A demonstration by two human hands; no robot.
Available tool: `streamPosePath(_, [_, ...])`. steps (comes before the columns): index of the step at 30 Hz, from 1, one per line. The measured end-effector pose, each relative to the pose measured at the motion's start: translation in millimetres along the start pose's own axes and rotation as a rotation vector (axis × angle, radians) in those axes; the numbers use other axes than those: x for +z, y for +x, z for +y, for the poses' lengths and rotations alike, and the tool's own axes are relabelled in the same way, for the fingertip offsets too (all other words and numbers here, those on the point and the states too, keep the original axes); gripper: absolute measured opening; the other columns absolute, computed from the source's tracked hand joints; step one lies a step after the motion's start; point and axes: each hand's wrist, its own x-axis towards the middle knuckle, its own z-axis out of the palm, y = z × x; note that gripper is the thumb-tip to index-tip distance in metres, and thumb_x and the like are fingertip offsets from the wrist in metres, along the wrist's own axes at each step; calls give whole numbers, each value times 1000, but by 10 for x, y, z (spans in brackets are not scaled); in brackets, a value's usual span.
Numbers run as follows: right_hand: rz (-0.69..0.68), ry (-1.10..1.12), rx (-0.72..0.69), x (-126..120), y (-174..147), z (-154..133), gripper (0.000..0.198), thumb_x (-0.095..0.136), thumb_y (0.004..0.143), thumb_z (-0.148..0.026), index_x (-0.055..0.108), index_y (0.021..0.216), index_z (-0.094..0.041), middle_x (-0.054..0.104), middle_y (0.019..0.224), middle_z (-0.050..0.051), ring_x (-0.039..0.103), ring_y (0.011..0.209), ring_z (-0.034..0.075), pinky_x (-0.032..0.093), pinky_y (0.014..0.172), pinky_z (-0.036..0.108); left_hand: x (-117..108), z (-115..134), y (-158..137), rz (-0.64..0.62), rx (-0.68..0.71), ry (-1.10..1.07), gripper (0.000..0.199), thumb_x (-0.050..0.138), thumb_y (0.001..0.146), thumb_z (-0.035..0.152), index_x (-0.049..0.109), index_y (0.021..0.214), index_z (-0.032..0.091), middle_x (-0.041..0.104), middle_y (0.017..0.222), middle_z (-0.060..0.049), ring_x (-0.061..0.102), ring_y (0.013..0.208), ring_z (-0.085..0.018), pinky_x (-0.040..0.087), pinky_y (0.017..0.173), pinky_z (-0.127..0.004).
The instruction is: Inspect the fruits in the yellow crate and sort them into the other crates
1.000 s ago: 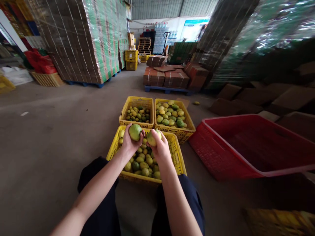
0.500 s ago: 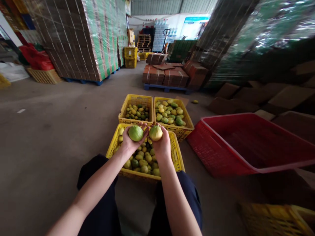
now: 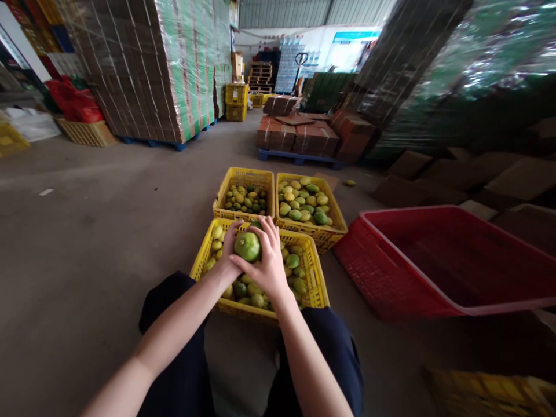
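Fingers [image 3: 272, 230] of the left hand [image 3: 228, 250] and right hand [image 3: 271, 263] are clamped around a green fruit [image 3: 247, 247]; lettering on the blue sign [image 3: 356, 36] cannot be read.

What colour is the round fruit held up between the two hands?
The round fruit is green on its visible side, best seen in the head view.

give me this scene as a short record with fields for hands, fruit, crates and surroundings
hands: left hand and right hand together around a green lemon
second green fruit: partly visible behind it; grip unclear
front crate: yellow plastic, below the hands, holding green and yellow lemons
back crates: two, yellow, side by side; left one with smaller-looking fruit, right one fuller
right side: red plastic bin
background: flattened cardboard on a blue pallet
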Motion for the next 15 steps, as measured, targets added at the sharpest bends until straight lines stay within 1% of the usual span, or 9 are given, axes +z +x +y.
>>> streamPosePath(2, [70, -29, -96, 20, -6, -37, 58, 72, 86, -48, 55, 134, -21, 67, 128, 15, 56, 132, 36, 34, 117, 66, 1, 30, 17, -83, -48, 19, 39, 57, 86, 40, 67, 110, 11, 73, 92, -10, 70, 103, -27, 57, 93, -36])
streamPosePath(3, [109, -39, -137, 36, -12, -56, 54, 72, 88, -45, 54, 133, -22, 70, 121, 13, 62, 123, 34, 38, 116, 64, 0, 37, 29, -119, -52, 35, 44, 59, 84, 44, 67, 114, 12, 73, 96, -11, 70, 103, -27, 57, 93, -37])
streamPosePath(4, [145, -43, -170, 54, -20, -71, 52, 72, 88, -43, 55, 133, -23, 71, 115, 11, 66, 115, 32, 43, 113, 61, -1, 40, 43, -143, -44, 48, 47, 61, 83, 46, 66, 116, 13, 74, 97, -11, 71, 102, -27, 58, 93, -37])
streamPosePath(6, [195, -34, -206, 91, -35, -88, 49, 72, 88, -40, 55, 131, -23, 71, 111, 11, 68, 107, 30, 52, 103, 56, -6, 35, 65, -152, 1, 49, 48, 63, 82, 48, 67, 117, 15, 74, 98, -11, 72, 99, -27, 59, 92, -37])
streamPosePath(8, [227, -4, -213, 128, -46, -90, 50, 74, 88, -38, 54, 131, -23, 70, 109, 11, 68, 104, 29, 57, 95, 52, -11, 20, 72, -119, 46, 22, 44, 63, 82, 48, 68, 113, 16, 74, 96, -11, 72, 98, -27, 60, 90, -37])
streamPosePath(12, [314, 77, -172, 201, -54, -98, 56, 78, 83, -31, 53, 132, -23, 69, 109, 10, 68, 104, 28, 58, 93, 50, -14, -20, 41, -16, 75, -14, 32, 60, 85, 47, 69, 95, 17, 74, 90, -11, 72, 97, -29, 61, 85, -37])
streamPosePath(15, [437, 112, -77, 217, -30, -131, 44, 79, 81, -24, 60, 120, -24, 69, 107, 7, 69, 101, 25, 59, 90, 46, 0, -36, 27, 44, 75, -9, 26, 58, 86, 43, 68, 85, 18, 73, 82, -9, 73, 91, -27, 61, 80, -35])
